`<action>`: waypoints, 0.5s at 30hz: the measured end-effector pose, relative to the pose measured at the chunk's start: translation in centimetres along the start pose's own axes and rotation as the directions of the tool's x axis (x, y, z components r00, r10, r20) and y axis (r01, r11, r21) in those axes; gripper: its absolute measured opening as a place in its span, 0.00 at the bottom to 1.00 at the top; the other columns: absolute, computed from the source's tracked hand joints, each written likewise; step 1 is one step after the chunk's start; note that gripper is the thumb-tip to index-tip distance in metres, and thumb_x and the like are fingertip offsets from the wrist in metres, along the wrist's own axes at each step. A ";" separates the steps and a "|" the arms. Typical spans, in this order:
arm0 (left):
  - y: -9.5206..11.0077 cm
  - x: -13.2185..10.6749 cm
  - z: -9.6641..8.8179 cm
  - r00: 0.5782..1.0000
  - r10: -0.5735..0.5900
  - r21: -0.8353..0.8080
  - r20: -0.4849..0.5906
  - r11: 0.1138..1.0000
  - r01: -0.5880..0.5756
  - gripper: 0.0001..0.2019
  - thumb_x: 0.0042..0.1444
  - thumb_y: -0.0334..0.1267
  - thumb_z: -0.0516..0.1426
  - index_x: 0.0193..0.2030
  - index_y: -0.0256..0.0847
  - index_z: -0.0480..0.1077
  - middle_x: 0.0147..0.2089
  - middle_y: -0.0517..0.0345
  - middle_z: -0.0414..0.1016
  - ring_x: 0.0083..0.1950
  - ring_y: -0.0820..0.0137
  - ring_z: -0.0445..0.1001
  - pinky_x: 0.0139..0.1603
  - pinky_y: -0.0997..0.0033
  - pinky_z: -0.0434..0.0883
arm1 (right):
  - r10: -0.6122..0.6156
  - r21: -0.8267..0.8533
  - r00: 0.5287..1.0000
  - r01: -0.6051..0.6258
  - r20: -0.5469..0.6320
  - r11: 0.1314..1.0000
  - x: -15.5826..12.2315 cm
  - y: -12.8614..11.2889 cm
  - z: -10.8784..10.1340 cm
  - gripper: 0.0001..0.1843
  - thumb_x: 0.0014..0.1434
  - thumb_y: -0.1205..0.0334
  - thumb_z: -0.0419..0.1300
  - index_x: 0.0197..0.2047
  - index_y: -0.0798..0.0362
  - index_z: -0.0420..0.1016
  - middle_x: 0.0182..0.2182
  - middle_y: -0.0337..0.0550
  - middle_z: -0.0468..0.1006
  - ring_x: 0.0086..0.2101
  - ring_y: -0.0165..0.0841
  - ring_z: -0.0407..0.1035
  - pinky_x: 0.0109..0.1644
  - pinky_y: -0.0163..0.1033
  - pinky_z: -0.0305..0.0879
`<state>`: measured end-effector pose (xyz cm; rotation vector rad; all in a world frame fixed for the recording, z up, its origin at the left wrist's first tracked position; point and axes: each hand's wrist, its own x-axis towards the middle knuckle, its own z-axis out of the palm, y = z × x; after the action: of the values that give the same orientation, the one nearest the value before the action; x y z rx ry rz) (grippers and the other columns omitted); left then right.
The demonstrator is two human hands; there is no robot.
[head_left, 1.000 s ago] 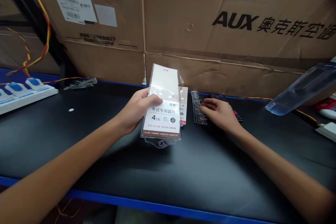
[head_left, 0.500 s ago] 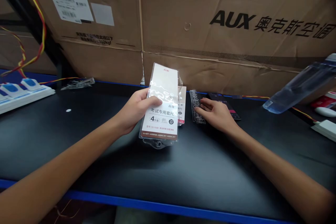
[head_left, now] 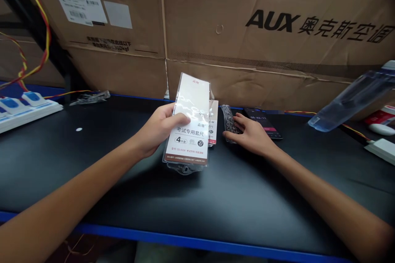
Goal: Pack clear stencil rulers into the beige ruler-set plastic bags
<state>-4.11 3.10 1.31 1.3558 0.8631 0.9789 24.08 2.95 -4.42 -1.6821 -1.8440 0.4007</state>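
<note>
a big cardboard box (head_left: 210, 37) stands behind the black table (head_left: 191, 213). at the right a clear bottle (head_left: 352, 100) slants. a white packet (head_left: 188, 144) is raised over the table's middle, gripped by the left hand (head_left: 156, 129), thumb on its front. the right hand (head_left: 251, 134) curves half open over a clear patterned strip (head_left: 228, 117) (whether it grips, i cannot tell), near a phone (head_left: 273, 129). far left lies a tiny white disc (head_left: 79, 129).
</note>
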 end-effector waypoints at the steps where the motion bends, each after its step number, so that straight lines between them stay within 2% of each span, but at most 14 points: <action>1: 0.0 0.0 0.0 1.000 0.001 0.004 0.000 1.000 -0.001 0.08 0.53 0.34 0.63 0.40 0.37 0.74 0.36 0.56 0.82 0.34 0.64 0.80 0.33 0.69 0.76 | -0.009 -0.026 1.000 0.009 0.002 1.000 0.0 -0.1 0.0 0.33 0.54 0.48 0.66 0.58 0.59 0.75 0.65 0.58 0.67 0.60 0.54 0.67 0.61 0.51 0.68; 4: -0.1 0.0 0.0 1.000 0.001 0.013 0.000 1.000 -0.001 0.08 0.53 0.34 0.63 0.41 0.37 0.74 0.37 0.55 0.82 0.34 0.64 0.80 0.33 0.69 0.76 | -0.017 -0.079 1.000 0.018 0.011 0.997 -0.1 -0.5 -0.2 0.29 0.54 0.49 0.65 0.54 0.58 0.77 0.60 0.57 0.73 0.62 0.54 0.65 0.61 0.49 0.68; 8: -0.1 0.0 0.0 1.000 0.002 0.021 0.010 1.000 -0.002 0.09 0.53 0.35 0.63 0.41 0.37 0.74 0.38 0.54 0.82 0.38 0.61 0.81 0.34 0.68 0.76 | -0.020 -0.149 1.000 0.023 0.023 0.989 -0.2 -1.3 -0.5 0.26 0.55 0.49 0.64 0.51 0.58 0.78 0.57 0.57 0.76 0.65 0.54 0.59 0.63 0.49 0.65; 15: 0.0 -0.1 0.2 1.000 0.003 0.046 0.010 0.999 -0.003 0.10 0.52 0.35 0.63 0.41 0.37 0.74 0.38 0.53 0.82 0.41 0.58 0.81 0.34 0.67 0.76 | -0.044 -0.220 0.999 0.048 0.023 0.974 -0.2 -1.4 -0.4 0.31 0.56 0.48 0.62 0.58 0.59 0.73 0.63 0.59 0.70 0.68 0.52 0.52 0.66 0.50 0.60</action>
<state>-3.97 2.97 1.34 1.4005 0.8813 0.9592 23.22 2.42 -3.27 -1.7809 -1.9977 0.1976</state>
